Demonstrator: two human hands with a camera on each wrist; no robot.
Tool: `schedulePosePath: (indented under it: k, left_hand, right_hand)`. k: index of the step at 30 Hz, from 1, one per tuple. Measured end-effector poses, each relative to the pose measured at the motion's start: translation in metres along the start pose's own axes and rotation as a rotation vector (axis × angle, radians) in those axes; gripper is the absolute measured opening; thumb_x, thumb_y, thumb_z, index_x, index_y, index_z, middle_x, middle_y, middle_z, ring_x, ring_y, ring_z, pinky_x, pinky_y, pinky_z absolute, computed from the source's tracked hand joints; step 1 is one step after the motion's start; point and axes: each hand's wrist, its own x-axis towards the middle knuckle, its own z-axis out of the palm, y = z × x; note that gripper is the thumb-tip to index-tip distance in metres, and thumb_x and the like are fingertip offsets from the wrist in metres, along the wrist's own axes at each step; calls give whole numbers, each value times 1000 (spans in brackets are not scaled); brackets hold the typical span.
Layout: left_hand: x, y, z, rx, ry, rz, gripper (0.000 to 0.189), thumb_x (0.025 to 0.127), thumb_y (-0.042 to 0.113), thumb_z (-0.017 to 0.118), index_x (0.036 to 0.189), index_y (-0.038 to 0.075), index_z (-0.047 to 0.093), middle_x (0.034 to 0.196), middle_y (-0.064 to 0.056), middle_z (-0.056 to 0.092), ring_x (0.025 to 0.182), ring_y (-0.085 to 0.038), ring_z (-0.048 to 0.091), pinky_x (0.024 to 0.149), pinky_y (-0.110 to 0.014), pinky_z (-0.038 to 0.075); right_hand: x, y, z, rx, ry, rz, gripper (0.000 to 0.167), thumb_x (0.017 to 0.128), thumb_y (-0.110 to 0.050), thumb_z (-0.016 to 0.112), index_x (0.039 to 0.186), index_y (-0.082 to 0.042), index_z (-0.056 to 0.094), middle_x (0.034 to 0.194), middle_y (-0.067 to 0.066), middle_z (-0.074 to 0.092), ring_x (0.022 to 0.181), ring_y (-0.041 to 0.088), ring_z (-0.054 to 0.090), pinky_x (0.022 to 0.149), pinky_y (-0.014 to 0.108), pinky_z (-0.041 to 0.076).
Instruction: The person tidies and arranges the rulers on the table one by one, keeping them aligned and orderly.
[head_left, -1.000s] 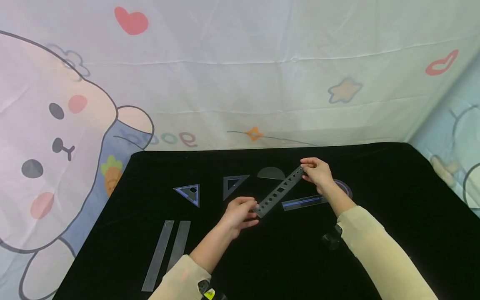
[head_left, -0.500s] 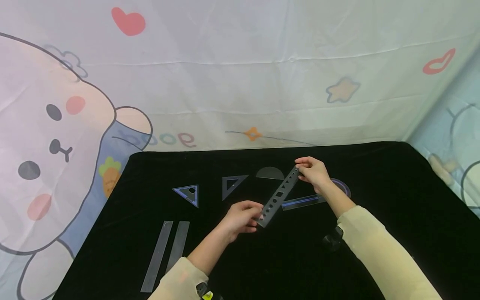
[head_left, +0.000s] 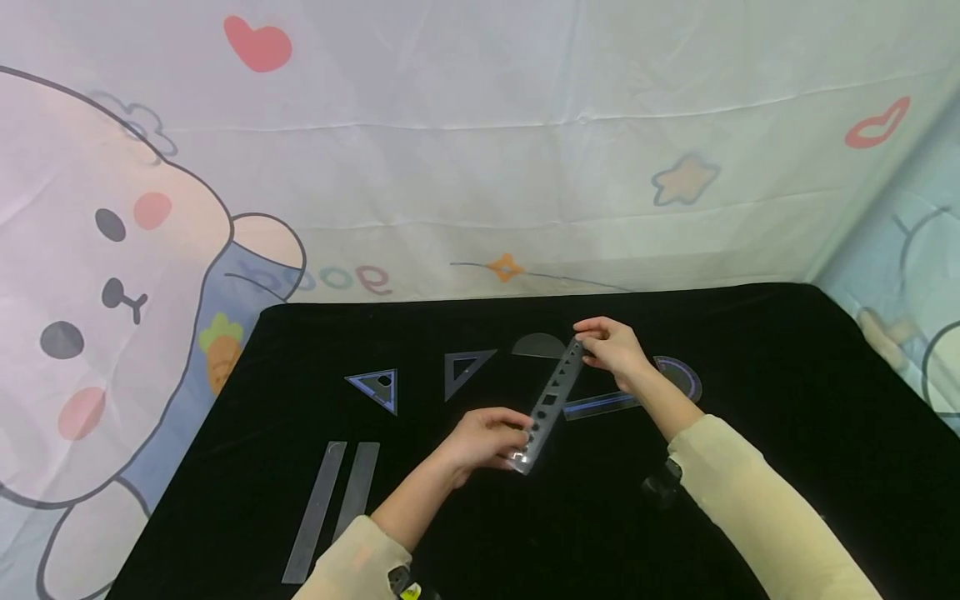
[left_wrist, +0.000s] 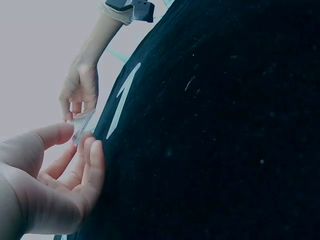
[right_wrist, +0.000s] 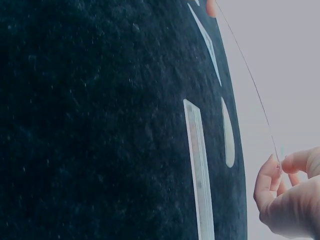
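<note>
A clear stencil ruler (head_left: 551, 400) with a row of cut-out shapes is held up slantwise between both hands in the head view. My left hand (head_left: 483, 442) pinches its lower, nearer end between thumb and fingers. At the upper, farther end my right hand (head_left: 617, 352) pinches the tip. From the right wrist view the ruler (right_wrist: 255, 82) appears edge-on as a thin, bowed line, with the right hand (right_wrist: 295, 192) at one end. In the left wrist view the left hand (left_wrist: 60, 180) has the ruler's end (left_wrist: 81, 127) between thumb and fingertips.
On the black cloth (head_left: 735, 517) lie a blue-marked triangle (head_left: 388, 402), a clear set square (head_left: 452, 379), a half-round protractor (head_left: 538, 345) and a blue-lined ruler (head_left: 600, 406) beside a rounded blue-edged piece (head_left: 686, 375). Two plain strips, a left one (head_left: 315, 512) and a right one (head_left: 358, 483), lie nearer.
The stencil ruler has turned steeper, its near end lower and closer to me. My right hand has moved left with the far end; the left hand has gone slightly down and right.
</note>
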Motion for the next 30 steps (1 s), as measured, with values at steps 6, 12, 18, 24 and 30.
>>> schedulePosePath:
  k: [6,12,18,24,30]
  left_hand:
    - [-2,-2,-2,-91,-51,-15,37,79,11,64,115,12,59,111,-15,52,87,-26,60,70,-31,56]
    - [-8,-3,-4,-122,-53,-27,39,79,10,64,118,12,56,111,-17,50,86,-25,60,68,-28,56]
    - [-16,-5,-6,-111,-5,-5,40,80,11,65,118,12,55,110,-15,54,88,-27,60,69,-32,56]
    - [-24,-9,-12,-105,13,20,40,80,9,66,118,8,53,101,-13,65,82,-24,65,68,-34,57]
    - [-32,-11,-18,-102,-1,35,39,79,5,66,116,5,52,95,-12,68,78,-23,67,68,-36,57]
  right_hand:
    - [-2,-2,8,-8,-26,-4,29,93,-5,48,122,0,51,109,11,55,81,10,56,70,18,53]
    - [-6,-3,14,21,-64,8,33,94,-7,48,126,-1,48,110,10,54,83,10,56,73,19,53]
    - [-10,-2,25,96,-116,33,35,95,-10,47,129,0,44,103,7,52,84,11,56,75,25,55]
    - [-14,-1,37,131,-162,51,34,95,-14,48,126,-1,43,101,10,52,83,12,59,76,29,56]
    - [-18,-2,48,159,-201,58,32,94,-13,49,123,-1,41,99,10,53,81,13,60,74,28,56]
